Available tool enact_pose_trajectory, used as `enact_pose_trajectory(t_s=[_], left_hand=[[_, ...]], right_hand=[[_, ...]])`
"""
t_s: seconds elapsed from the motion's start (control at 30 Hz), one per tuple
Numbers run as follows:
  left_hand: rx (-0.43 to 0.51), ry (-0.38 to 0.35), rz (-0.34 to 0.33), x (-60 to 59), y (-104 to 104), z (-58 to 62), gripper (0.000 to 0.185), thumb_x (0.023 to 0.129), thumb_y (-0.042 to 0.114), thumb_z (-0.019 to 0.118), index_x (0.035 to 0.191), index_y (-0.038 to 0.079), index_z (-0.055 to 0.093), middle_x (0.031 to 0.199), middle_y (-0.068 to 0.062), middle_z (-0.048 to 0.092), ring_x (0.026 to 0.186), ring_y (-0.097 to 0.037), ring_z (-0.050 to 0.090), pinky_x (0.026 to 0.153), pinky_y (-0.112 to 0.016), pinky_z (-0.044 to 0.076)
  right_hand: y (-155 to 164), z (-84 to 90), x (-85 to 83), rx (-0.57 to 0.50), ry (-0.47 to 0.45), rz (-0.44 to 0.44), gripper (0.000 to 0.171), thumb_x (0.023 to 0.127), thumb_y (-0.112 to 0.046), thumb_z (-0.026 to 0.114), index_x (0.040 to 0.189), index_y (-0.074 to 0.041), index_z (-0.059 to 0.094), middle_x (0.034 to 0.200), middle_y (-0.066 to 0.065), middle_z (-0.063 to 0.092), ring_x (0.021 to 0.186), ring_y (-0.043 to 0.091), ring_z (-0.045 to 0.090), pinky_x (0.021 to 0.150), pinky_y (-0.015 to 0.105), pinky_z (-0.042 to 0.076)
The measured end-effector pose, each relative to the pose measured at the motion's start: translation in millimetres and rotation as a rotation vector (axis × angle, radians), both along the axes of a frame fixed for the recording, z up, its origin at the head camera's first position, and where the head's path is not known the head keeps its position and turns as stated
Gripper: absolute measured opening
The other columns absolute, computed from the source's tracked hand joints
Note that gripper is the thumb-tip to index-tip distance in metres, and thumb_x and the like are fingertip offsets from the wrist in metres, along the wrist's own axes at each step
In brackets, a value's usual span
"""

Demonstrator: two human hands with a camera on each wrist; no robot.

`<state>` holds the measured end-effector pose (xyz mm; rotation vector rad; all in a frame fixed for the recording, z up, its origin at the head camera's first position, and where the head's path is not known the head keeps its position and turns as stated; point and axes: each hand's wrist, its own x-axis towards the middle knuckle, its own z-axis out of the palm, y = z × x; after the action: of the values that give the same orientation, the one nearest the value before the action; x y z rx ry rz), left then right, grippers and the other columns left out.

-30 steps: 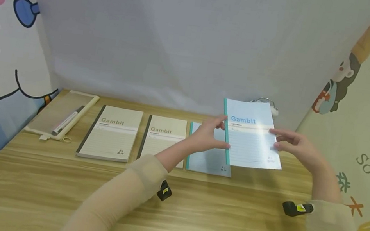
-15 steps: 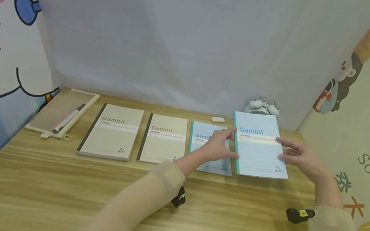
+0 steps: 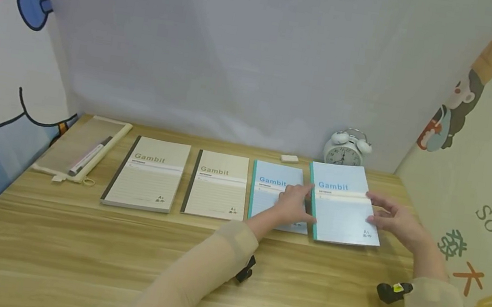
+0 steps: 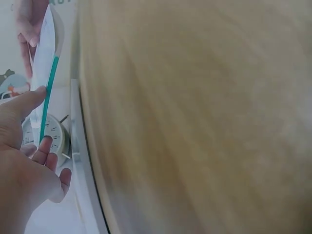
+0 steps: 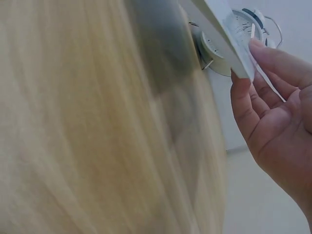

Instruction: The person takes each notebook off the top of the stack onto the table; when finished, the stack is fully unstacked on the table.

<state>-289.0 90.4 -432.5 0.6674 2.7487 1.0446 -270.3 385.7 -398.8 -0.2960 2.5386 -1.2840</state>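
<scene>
Head view: a blue notebook [image 3: 343, 205] is held low over the right end of the wooden table [image 3: 72, 249], just beside a second blue notebook [image 3: 275, 189].
Left hand [image 3: 293, 206]: the green spine is pinched.
Right hand [image 3: 394, 220]: the right edge is gripped.
Also seen: two beige notebooks [image 3: 146, 173], a pencil case [image 3: 81, 149], an eraser [image 3: 290, 158], an alarm clock [image 3: 345, 149].
Left wrist view: thumb and fingers are closed on the notebook's spine [image 4: 48, 87].
Right wrist view: the notebook's edge [image 5: 234, 41] is clamped by fingertips [image 5: 265, 51]; the clock is behind.
</scene>
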Motion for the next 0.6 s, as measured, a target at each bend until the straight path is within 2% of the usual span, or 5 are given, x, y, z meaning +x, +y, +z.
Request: enact_pose_trajectory(t_s=[0.2,0.3,0.4,0.47,0.6], left_hand=[[-0.145,0.006,-0.004,2.7,3.6,-4.5,0.095,0.073,0.043,0.079,0.149,0.016,0.028,0.139,-0.005,0.048,0.127,-0.026,0.039,0.102,-0.042,0.035],[-0.185,0.004,-0.016,3.4,5.0,-5.0,0.095,0.075,0.044,0.078,0.15,0.015,0.026,0.143,-0.005,0.044,0.129,-0.027,0.037,0.104,-0.043,0.032],[-0.232,0.005,-0.028,4.3,6.9,-6.0,0.094,0.077,0.048,0.074,0.15,0.016,0.025,0.146,-0.002,0.042,0.131,-0.025,0.035,0.105,-0.041,0.03],[-0.262,0.003,-0.033,5.3,8.2,-6.2,0.093,0.078,0.05,0.072,0.151,0.017,0.024,0.146,0.0,0.041,0.131,-0.023,0.034,0.106,-0.04,0.029],[-0.279,-0.009,-0.025,7.1,10.8,-3.9,0.089,0.08,0.05,0.07,0.15,0.019,0.026,0.147,0.003,0.04,0.13,-0.021,0.033,0.103,-0.039,0.028]], right_hand=[[2.6,-11.4,-1.9,0.026,-0.016,0.007,0.074,0.088,-0.024,0.066,0.149,-0.01,0.026,0.151,0.019,0.026,0.112,0.015,0.052,0.088,0.03,0.045],[2.4,-13.0,-1.6,0.059,-0.02,0.004,0.077,0.087,-0.025,0.068,0.149,-0.008,0.026,0.15,0.022,0.027,0.12,0.033,0.048,0.094,0.041,0.045],[2.2,-14.1,-1.0,0.076,-0.02,0.016,0.078,0.086,-0.023,0.069,0.148,-0.003,0.026,0.15,0.027,0.025,0.127,0.048,0.036,0.099,0.055,0.038],[2.7,-15.6,-1.2,0.092,-0.022,0.026,0.077,0.086,-0.021,0.068,0.148,-0.001,0.026,0.149,0.029,0.024,0.128,0.051,0.032,0.1,0.059,0.035],[3.7,-19.2,-2.7,0.121,-0.024,0.031,0.076,0.087,-0.021,0.068,0.147,-0.001,0.026,0.147,0.03,0.026,0.126,0.049,0.034,0.099,0.06,0.034]])
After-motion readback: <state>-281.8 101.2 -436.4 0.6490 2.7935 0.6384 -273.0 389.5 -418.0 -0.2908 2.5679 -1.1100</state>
